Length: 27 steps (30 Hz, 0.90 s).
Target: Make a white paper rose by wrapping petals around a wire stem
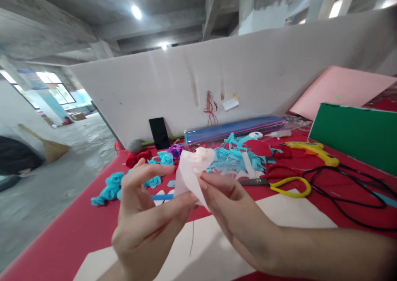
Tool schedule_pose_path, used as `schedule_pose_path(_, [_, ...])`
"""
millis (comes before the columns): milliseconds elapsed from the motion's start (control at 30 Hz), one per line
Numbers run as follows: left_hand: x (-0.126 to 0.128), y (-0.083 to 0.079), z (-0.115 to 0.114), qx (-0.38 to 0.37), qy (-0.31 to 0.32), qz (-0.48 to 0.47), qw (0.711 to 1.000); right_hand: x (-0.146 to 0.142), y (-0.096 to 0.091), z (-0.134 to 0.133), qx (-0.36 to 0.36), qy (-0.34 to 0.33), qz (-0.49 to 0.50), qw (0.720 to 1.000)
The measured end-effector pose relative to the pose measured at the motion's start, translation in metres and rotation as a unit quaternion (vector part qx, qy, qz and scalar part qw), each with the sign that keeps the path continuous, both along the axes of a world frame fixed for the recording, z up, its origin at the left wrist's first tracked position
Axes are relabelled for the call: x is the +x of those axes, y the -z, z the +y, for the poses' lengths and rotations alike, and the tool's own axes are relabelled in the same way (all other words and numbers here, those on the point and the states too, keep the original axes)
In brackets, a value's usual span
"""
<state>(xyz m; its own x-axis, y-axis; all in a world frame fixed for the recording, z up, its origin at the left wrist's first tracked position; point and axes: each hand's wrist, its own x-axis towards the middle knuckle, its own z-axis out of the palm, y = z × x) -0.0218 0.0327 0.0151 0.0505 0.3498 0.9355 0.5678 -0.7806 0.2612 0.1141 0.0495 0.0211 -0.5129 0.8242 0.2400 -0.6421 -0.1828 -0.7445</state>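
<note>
Between my two hands a pale pink paper flower (202,158) is held up over the table, with a loose pale petal sheet (187,173) wrapped partly around its side. My left hand (145,219) pinches the flower's base and petal between thumb and fingers, its index finger raised at the left. My right hand (235,215) pinches the petal's lower right edge. A thin wire (192,237) hangs down below the flower. Under my hands lies a large pale paper sheet (217,252) on the red tabletop (62,235). The fingertips partly hide the flower's base.
Blue paper flowers (111,186) lie left, blue scraps (238,157) behind. Yellow-handled scissors (290,186), a yellow glue gun (313,148) and a black cord (344,206) sit right. A phone (159,133) leans on the white partition (139,86). A green board (356,136) stands far right.
</note>
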Motion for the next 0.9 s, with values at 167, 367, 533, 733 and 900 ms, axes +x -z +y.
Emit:
schedule_pose_path(167, [0.001, -0.007, 0.0, -0.142, 0.061, -0.171, 0.973, 0.004, -0.002, 0.001, -0.031, 0.005, -0.007, 0.999])
schedule_pose_path(367, [0.0, -0.014, 0.002, -0.277, 0.057, -0.341, 0.896, 0.007, -0.003, 0.012, -0.02, -0.004, 0.032, 0.999])
schedule_pose_path(533, [0.003, -0.009, 0.007, -0.302, 0.061, -0.348, 0.886, 0.009, -0.004, 0.022, -0.04, -0.021, 0.051, 0.998])
schedule_pose_path(733, [0.001, -0.002, 0.013, -0.265, 0.053, -0.258, 0.928, 0.013, -0.007, 0.025, -0.017, -0.035, 0.056, 0.998])
schedule_pose_path(900, [-0.01, -0.01, 0.008, -0.146, 0.002, -0.152, 0.978, 0.009, -0.006, 0.023, 0.005, -0.038, 0.001, 0.999])
